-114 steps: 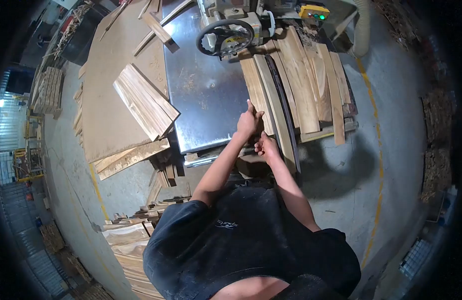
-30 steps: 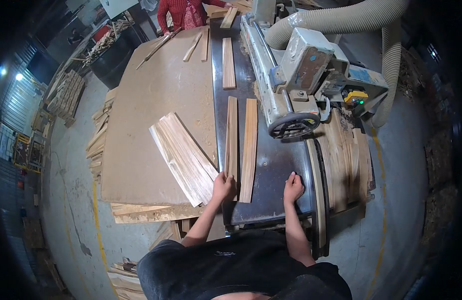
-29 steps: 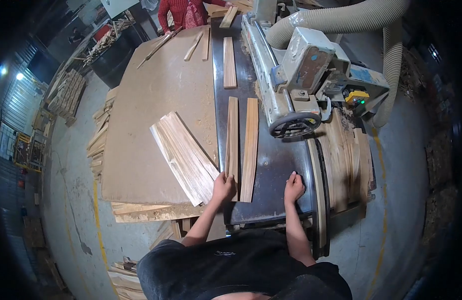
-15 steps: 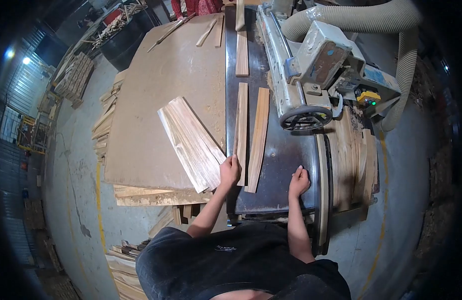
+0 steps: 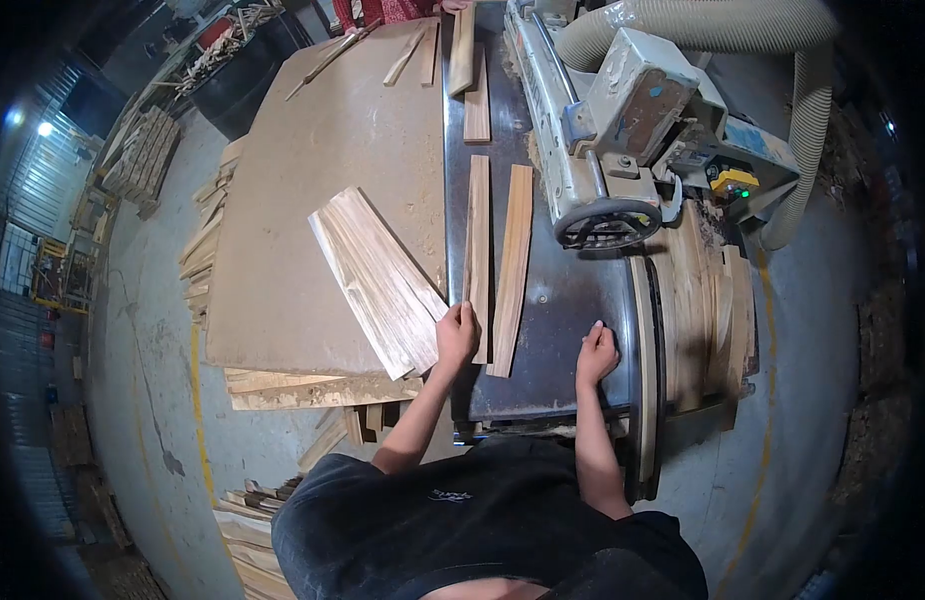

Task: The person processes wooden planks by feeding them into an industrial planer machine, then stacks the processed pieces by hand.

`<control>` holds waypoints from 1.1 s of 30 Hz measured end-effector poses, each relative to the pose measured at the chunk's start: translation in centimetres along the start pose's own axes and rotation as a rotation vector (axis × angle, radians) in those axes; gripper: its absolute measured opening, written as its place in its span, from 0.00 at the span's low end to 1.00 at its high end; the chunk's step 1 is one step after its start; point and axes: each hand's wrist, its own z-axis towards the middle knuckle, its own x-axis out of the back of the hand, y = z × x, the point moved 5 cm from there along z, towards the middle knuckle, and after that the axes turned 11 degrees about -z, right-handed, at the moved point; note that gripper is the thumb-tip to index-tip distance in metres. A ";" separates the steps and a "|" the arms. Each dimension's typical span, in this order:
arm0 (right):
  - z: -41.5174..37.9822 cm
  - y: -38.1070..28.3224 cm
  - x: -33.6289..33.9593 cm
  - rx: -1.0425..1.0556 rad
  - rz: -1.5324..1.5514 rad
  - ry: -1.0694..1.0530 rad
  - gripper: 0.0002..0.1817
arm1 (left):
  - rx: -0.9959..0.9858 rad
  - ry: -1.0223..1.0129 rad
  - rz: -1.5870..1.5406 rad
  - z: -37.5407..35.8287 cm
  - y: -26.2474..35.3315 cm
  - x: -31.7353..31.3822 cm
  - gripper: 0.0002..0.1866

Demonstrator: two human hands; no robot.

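My left hand (image 5: 458, 334) is closed on the left edge of a narrow wooden strip (image 5: 478, 230) near its lower end. Just left of that hand lies a wider pale board (image 5: 373, 280), slanted across the brown side panel. A second narrow strip (image 5: 513, 270) rests to the right of the first, with a slim gap between them. My right hand (image 5: 598, 355) is curled into a loose fist over the dark machine table (image 5: 563, 385), with nothing visible in it.
A machine with a handwheel (image 5: 611, 224) and a ribbed hose (image 5: 703, 25) stands at the right. Wood pieces are stacked beside the table (image 5: 688, 320). More strips (image 5: 477, 105) lie farther up. At the far end stands a person in red (image 5: 393, 10).
At the far end, a strip near the other person has come toward me over the dark table. The whole view has shifted slightly. My hands stay nearly in place.
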 end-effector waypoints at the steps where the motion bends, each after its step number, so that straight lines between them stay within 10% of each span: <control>1: 0.0 -0.1 0.0 -0.004 -0.004 -0.007 0.19 | -0.003 -0.001 0.010 -0.2 0.8 0.1 0.22; 33: 0.0 0.1 -0.2 0.009 -0.028 0.011 0.19 | -0.001 -0.101 -0.366 -0.5 -0.1 1.0 0.21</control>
